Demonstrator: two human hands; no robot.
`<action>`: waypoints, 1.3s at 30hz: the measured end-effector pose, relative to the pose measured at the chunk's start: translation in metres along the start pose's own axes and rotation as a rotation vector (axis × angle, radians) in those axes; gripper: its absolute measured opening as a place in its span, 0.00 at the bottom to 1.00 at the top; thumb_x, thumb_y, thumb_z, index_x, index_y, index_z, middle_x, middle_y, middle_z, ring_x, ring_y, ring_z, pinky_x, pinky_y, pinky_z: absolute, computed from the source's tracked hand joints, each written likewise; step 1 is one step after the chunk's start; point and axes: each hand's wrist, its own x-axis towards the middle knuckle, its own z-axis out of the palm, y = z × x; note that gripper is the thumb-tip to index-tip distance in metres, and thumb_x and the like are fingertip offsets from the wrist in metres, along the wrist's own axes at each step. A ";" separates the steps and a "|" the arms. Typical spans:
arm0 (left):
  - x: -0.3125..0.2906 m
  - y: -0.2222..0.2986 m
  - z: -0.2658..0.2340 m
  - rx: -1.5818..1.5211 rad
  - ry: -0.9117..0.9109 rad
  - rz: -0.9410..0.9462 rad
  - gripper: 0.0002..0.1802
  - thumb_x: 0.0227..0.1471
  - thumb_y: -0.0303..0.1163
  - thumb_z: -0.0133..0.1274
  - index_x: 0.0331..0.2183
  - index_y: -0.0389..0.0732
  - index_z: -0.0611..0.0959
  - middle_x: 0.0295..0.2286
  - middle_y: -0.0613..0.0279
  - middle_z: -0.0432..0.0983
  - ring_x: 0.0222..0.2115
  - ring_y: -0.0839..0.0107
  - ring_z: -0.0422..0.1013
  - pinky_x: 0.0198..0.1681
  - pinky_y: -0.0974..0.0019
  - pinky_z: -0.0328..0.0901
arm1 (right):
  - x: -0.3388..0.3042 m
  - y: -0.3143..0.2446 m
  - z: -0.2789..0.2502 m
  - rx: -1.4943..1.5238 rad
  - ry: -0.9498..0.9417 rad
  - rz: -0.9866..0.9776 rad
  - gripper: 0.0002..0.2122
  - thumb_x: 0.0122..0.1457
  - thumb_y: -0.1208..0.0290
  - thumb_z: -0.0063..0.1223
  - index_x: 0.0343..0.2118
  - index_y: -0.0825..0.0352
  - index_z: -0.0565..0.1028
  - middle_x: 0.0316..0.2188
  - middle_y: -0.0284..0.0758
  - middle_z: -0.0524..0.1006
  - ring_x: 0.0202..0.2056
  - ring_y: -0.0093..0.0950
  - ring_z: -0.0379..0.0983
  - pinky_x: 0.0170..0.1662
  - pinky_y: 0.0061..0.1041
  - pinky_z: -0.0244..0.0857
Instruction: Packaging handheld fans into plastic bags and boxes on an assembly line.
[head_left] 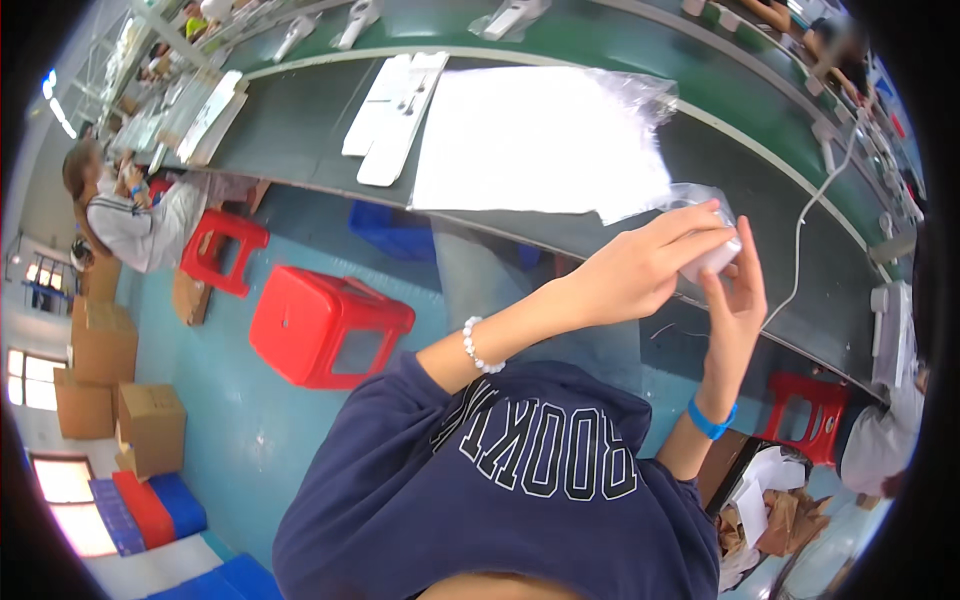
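Note:
Both my hands are closed on a small white rounded piece [708,262] at the bench's front edge, right of centre. My left hand [655,262] reaches over from the left, its fingers across the top of the piece. My right hand [737,300] grips it from the right side, fingers pointing up. Clear plastic film [690,195] shows just behind the piece; whether it wraps the piece I cannot tell. The fingers partly cover the piece, so its exact kind is not visible. Beside my left hand lies a broad white sheet or stack of bags [530,140] with crinkled clear edges.
White cartons or trays [400,115] with small dark marks lie further left on the dark bench [290,130]. A white cable [815,205] hangs at the right. Beyond runs a green conveyor [620,35] bearing bagged white devices [512,18]. Red stools [300,325] and a seated person [130,215] are to the left.

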 end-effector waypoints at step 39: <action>-0.075 -0.142 -0.255 1.276 0.311 -0.767 0.41 0.40 0.41 0.62 0.55 0.41 0.66 0.53 0.44 0.61 0.57 0.45 0.54 0.56 0.48 0.53 | 0.373 0.117 -0.018 0.225 0.032 0.203 0.21 0.61 0.54 0.48 0.49 0.67 0.70 0.41 0.32 0.75 0.41 0.23 0.72 0.43 0.23 0.66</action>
